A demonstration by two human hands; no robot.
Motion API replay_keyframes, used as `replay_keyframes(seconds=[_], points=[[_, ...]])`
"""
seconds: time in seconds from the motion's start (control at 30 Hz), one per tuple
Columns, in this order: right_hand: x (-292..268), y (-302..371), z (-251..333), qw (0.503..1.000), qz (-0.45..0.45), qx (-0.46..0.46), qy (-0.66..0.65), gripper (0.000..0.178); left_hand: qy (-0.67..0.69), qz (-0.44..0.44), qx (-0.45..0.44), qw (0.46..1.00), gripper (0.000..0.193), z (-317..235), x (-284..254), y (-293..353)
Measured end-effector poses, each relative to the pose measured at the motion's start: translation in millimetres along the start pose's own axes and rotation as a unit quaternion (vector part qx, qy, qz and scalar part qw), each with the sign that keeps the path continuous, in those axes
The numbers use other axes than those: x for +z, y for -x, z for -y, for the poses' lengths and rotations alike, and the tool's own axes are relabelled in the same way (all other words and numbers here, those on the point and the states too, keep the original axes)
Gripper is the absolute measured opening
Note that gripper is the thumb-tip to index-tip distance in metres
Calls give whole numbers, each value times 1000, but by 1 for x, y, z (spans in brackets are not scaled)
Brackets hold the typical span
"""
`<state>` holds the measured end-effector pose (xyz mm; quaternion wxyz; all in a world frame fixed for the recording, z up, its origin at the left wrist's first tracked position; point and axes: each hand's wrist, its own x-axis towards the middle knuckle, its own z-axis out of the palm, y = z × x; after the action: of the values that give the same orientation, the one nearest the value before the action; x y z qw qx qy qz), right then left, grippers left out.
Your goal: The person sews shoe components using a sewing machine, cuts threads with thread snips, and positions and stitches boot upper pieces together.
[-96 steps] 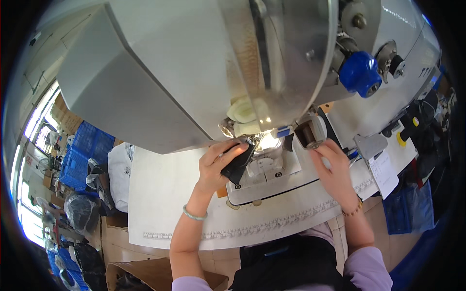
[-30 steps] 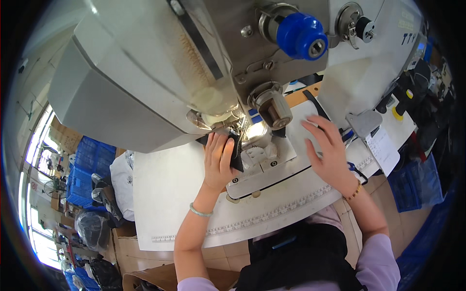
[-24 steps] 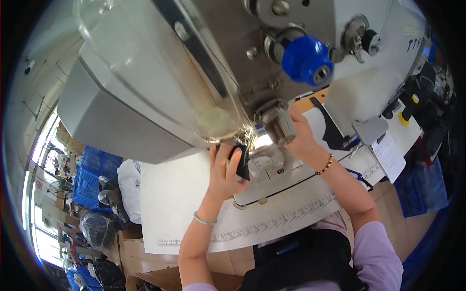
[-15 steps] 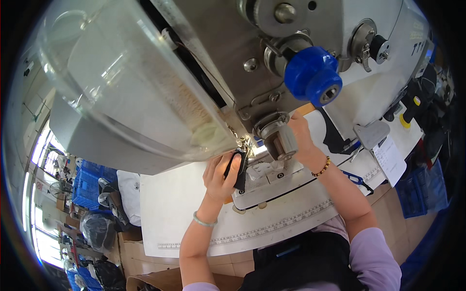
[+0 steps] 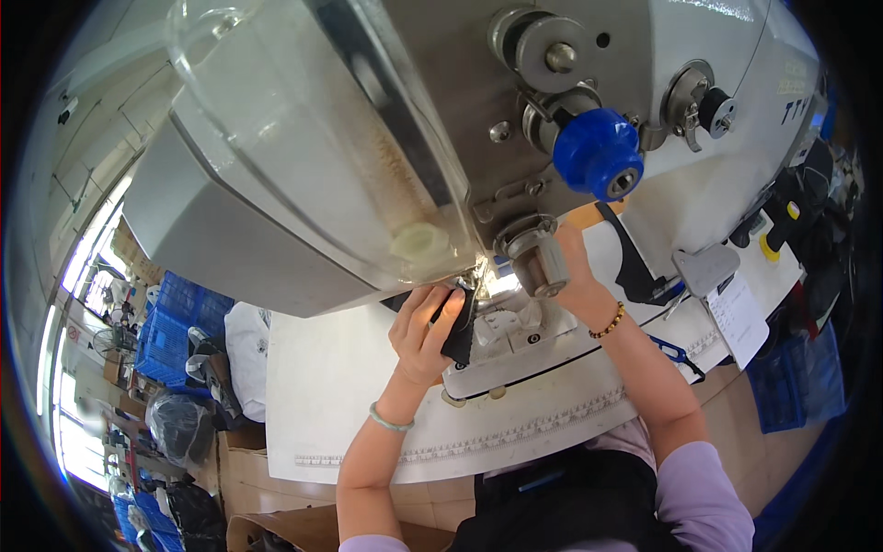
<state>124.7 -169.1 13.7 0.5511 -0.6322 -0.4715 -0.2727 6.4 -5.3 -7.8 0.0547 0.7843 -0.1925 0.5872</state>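
My left hand (image 5: 426, 331) pinches a piece of black fabric (image 5: 460, 333) with thumb and fingers, right beside the lit needle area (image 5: 483, 276) of a large sewing machine (image 5: 441, 120). Part of the fabric lies under the machine head and is hidden. To the right of the needle, my right hand (image 5: 581, 267) reaches in behind a metal cylinder fitting (image 5: 536, 265). Its fingers are mostly covered by the machine parts, so what they touch does not show. A clear plastic guard (image 5: 303, 138) hangs over the left side of the machine head.
A white worktable (image 5: 349, 396) with a printed ruler strip (image 5: 515, 428) spans the front. Right of my forearm lie a blue-handled tool (image 5: 670, 350), a written paper sheet (image 5: 736, 317) and a curved black piece (image 5: 633, 262). Blue crates (image 5: 179, 331) stand at the left, another crate (image 5: 780, 377) at the right.
The view has shifted slightly, so the machine appears a little further right. My left hand stays on the black fabric by the needle; my right hand stays behind the fitting.
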Motion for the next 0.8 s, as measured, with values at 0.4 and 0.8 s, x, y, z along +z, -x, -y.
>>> replay_keyframes(seconds=[0.4,0.8], points=[[10,6,-14,982,5,106,-155,15,51,57,-40,996,54,8,-6,0],[7,1,-6,973,-2,124,-194,10,32,94,-12,995,52,34,0,22]])
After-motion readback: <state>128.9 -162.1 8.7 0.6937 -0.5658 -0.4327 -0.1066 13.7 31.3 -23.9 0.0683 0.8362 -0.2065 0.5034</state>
